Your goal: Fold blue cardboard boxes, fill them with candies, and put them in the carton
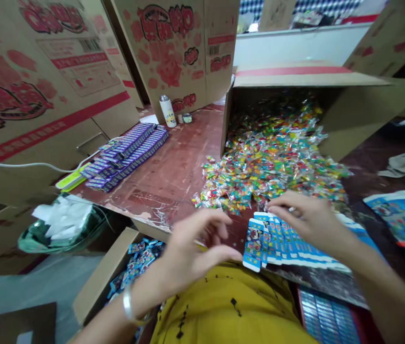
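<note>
Here's the counter (191,138), reddish-brown, its paint scuffed and flaking along the front edge, with big printed cardboard cartons (173,52) walling in the back and left. A slim pale flask (168,111) stands at the far edge, and purple packs (126,155) line up in stacked rows toward the left corner. Over on the right side, an open carton (353,114) lies with its mouth facing forward, spilling a glinting heap of sweets in crinkly clear wrappers (274,167), red, yellow, green and orange.

Down at the front edge, smooth blue flat cartons (254,243) overlap in a long fanned row, tall rectangles with glossy print. The left hand (202,243) is just off the row's left end, fingers loosely curled, thumb apart, nothing visible in its grip. The right hand (302,217) is over that same row, fingertips drawn together beside the heap's near edge; whether they pinch anything, I can't tell. Below the front edge, a box (96,277) holds small blue packets (137,263).
</note>
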Tool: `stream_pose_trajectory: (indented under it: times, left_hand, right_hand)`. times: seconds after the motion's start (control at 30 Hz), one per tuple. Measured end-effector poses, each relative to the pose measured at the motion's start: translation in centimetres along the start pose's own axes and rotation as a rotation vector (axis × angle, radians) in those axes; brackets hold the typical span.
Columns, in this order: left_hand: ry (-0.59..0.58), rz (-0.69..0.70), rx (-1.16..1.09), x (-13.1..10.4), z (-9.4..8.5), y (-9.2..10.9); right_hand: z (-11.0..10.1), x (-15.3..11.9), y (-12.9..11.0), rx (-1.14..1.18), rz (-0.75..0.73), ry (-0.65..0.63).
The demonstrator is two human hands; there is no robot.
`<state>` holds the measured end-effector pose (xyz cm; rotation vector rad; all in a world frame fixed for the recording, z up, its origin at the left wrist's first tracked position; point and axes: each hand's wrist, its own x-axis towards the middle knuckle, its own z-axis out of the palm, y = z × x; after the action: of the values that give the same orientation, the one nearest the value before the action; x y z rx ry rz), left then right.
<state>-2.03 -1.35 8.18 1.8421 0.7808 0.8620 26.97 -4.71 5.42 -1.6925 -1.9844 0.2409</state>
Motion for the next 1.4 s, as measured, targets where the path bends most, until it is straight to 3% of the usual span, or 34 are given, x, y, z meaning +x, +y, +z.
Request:
stream_pose_trajectory:
  times: [0.1,0.2,0.3,0.43,0.53,0.63,0.8,0.87,1.0,1.1,1.17,1.2,1.23,1.33,1.4]
  left_hand:
    - [-0.342,0.019,0.319,0.6,5.6,-5.0]
    - [-0.434,0.017,0.578,0.5,9.7,-8.9]
    - [-0.440,0.030,0.692,0.4,11.2,-10.1]
    - [-0.389,-0.014,0.657,0.1,11.0,-9.6]
    - [-0.242,-0.022,0.554,-0.1,10.6,-8.9]
    - [-0.093,0.015,0.462,0.1,10.4,-8.2]
    - [-0.002,-0.020,0.150,1.1,9.2,-7.5]
    - [-0.048,-0.096,-0.111,1.5,8.0,-7.2]
    - [-0.279,-0.210,-0.581,1.5,5.8,-6.8]
    - [-0.368,-0.228,-0.647,1.0,5.2,-7.0]
    - [-0.368,-0.236,-0.622,0.7,5.2,-7.3]
    - [-0.338,-0.242,-0.607,0.6,5.4,-7.5]
    - [-0.287,-0.251,-0.598,0.6,5.6,-7.6]
    - [-0.060,-0.303,-0.640,0.4,6.6,-7.9]
    - [0.093,-0.348,-0.700,0.4,7.5,-8.1]
  right_hand:
    - [3.9,-1.0,1.4,-0.184,0.097,-0.192]
    - [7.2,-2.1,2.2,-0.339,0.181,-0.264]
    - [8.6,-2.4,2.5,-0.332,0.202,-0.242]
    - [7.8,-1.7,2.5,-0.116,0.250,-0.099]
    - [6.4,-1.0,2.0,0.235,0.304,-0.037]
    - [5.5,-0.5,0.7,0.591,0.388,0.012]
    - [6.0,-1.0,-1.9,0.885,0.460,0.062]
    - [6.7,-1.6,-2.7,0.914,0.372,0.021]
    - [7.2,-2.2,-3.5,0.888,0.224,-0.146]
    - [6.3,-1.6,-3.6,0.861,0.216,-0.353]
    - [5.4,-0.9,-3.4,0.824,0.193,-0.540]
    - [5.2,-0.6,-3.3,0.822,0.190,-0.556]
    - [5.0,-0.4,-3.2,0.835,0.203,-0.496]
    - [5.8,-0.3,-3.0,0.893,0.293,-0.115]
    - [7.1,-0.7,-3.1,0.891,0.317,-0.039]
